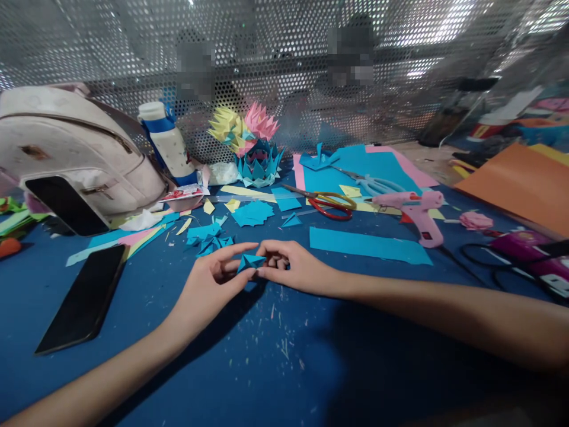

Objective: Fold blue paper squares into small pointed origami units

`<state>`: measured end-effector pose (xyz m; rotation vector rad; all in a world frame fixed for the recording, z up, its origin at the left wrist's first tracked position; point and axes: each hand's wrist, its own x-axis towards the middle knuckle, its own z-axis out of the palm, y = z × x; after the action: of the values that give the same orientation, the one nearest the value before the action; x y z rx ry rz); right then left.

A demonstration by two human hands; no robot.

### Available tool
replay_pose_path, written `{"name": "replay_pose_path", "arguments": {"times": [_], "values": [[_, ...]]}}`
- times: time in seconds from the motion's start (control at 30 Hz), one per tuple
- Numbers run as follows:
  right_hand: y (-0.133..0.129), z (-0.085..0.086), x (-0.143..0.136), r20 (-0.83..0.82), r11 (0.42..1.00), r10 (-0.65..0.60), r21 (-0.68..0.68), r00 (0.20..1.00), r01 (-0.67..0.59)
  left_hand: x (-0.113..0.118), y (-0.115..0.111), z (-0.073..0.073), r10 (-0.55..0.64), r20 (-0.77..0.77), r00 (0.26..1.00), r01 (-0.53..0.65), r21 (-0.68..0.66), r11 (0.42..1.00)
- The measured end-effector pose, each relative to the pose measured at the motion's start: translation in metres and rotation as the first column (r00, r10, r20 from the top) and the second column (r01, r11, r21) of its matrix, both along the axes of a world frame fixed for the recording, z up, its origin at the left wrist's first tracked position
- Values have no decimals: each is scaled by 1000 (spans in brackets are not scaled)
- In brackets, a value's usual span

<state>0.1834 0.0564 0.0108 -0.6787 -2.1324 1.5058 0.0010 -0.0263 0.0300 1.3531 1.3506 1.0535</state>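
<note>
Between my two hands is a small folded blue paper piece (251,263), pointed at its ends. My left hand (212,274) grips it, thumb along its lower edge and the other fingers behind. At its right end, my right hand (291,265) pinches the tip with thumb and forefinger. Just beyond my hands lie several similar blue folded pieces (208,238) in a cluster, a jagged-edged blue paper (253,213) and a small blue triangle (291,220). A long blue paper strip (368,245) rests to the right.
A pink glue gun (420,212), red-handled scissors (333,206) and blue-handled scissors (382,185) lie right of centre. Paper flowers (260,163) and a bottle (171,145) stand behind. Left are a black phone (84,299) and a backpack (75,142). Orange paper (524,187) lies far right.
</note>
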Motion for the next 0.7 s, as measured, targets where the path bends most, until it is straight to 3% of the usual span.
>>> {"name": "replay_pose_path", "arguments": {"times": [0.37, 0.7], "values": [[-1, 0, 1, -14, 998, 4, -56, 1000, -5, -4, 3, -7, 19, 127, 992, -9, -83, 996], [-1, 0, 1, -45, 993, -34, -114, 998, 29, -2, 4, -13, -6, 146, 989, 22, -107, 994]]}}
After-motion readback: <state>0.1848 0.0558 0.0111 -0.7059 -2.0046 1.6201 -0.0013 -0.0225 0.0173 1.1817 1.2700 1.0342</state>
